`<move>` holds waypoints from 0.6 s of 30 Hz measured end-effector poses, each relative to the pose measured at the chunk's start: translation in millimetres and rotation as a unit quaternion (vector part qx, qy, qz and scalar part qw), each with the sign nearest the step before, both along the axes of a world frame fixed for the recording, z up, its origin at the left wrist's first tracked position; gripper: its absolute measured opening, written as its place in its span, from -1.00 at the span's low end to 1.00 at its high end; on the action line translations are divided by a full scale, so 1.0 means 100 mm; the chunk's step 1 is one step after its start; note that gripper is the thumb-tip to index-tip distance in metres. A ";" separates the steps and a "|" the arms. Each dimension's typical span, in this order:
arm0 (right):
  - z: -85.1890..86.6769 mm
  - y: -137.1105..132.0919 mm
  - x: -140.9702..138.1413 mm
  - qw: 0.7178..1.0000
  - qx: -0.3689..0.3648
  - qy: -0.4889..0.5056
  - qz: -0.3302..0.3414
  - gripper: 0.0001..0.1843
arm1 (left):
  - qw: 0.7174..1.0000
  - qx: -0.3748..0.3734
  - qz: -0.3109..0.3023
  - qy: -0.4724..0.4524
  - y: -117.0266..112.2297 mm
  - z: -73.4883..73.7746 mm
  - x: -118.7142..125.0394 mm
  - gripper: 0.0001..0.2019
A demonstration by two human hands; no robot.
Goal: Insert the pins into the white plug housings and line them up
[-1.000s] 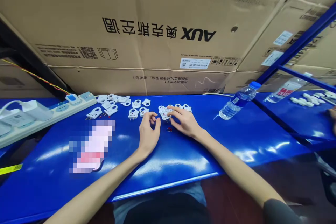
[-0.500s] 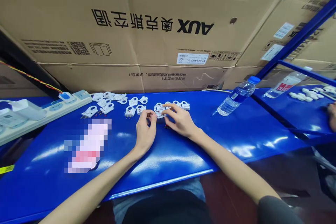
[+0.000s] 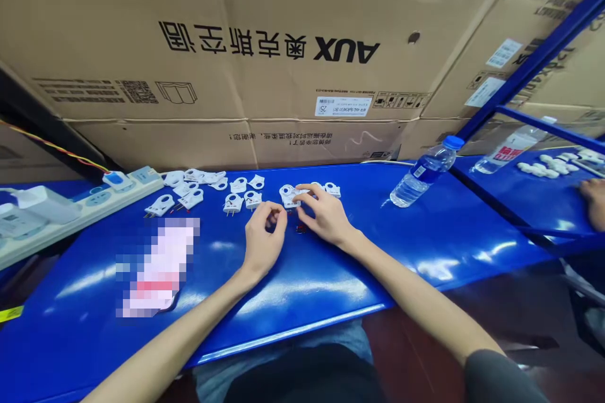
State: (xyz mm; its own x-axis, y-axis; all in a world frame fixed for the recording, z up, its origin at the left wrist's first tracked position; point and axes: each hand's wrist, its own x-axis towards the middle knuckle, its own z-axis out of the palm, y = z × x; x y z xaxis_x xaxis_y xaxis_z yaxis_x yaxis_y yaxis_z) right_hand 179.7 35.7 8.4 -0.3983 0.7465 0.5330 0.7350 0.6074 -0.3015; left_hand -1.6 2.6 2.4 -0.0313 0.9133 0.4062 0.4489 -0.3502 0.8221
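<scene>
White two-pin plugs with ring-shaped handles lie along the back of the blue table. In front of one plug (image 3: 287, 195), my left hand (image 3: 263, 236) has thumb and forefinger pressed together; whatever is between them is hidden. My right hand (image 3: 326, 217) is curved over the right side of that plug, thumb and fingers apart, with the fingertips at or very near its edge. Below the right thumb lies a small dark and red piece (image 3: 300, 228), too small to name. More plugs (image 3: 332, 189) show just behind the right hand, partly covered by it.
Several plugs (image 3: 189, 195) lie to the left beside a white power strip (image 3: 142, 186). A blurred pink flat object (image 3: 163, 264) rests at left. A water bottle (image 3: 420, 176) stands tilted in view at right, near a blue frame (image 3: 529, 119). Beyond it is another person's hand (image 3: 594, 201).
My left hand has shifted slightly right and down. The plug between my hands shows more fully, and the other person's hand reaches further into view.
</scene>
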 end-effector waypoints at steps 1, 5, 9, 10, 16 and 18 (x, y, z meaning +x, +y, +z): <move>-0.01 0.02 0.00 1.000 0.001 0.009 -0.005 -0.81 | 1.000 0.000 -0.015 0.025 0.00 0.00 0.01 -0.83; -0.07 0.12 -0.01 0.999 0.005 0.053 -0.001 -0.84 | 0.991 0.006 -0.061 0.118 -0.03 -0.04 0.03 -0.85; -0.10 0.23 -0.10 0.997 -0.012 0.080 0.013 -0.86 | 0.983 -0.007 -0.078 0.169 -0.05 -0.09 0.03 -0.86; -0.10 0.26 -0.14 0.997 -0.018 0.079 0.014 -0.86 | 0.981 -0.016 -0.081 0.176 -0.06 -0.10 0.03 -0.86; -0.07 0.43 -0.34 0.999 -0.042 0.011 0.021 -0.88 | 0.980 -0.042 -0.067 0.184 -0.07 -0.13 0.01 -0.83; -0.08 0.46 -0.38 0.999 -0.047 -0.001 0.027 -0.87 | 0.980 -0.042 -0.056 0.186 -0.08 -0.11 0.01 -0.81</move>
State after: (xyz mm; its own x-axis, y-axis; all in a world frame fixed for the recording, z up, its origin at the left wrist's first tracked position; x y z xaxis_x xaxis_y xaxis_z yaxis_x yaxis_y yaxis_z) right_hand 142.0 81.9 0.6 -0.4405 0.7706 0.4605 0.7024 0.6153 -0.3579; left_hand -0.6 -5.3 -8.6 0.2074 0.9331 0.2937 0.6850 -0.3529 0.6373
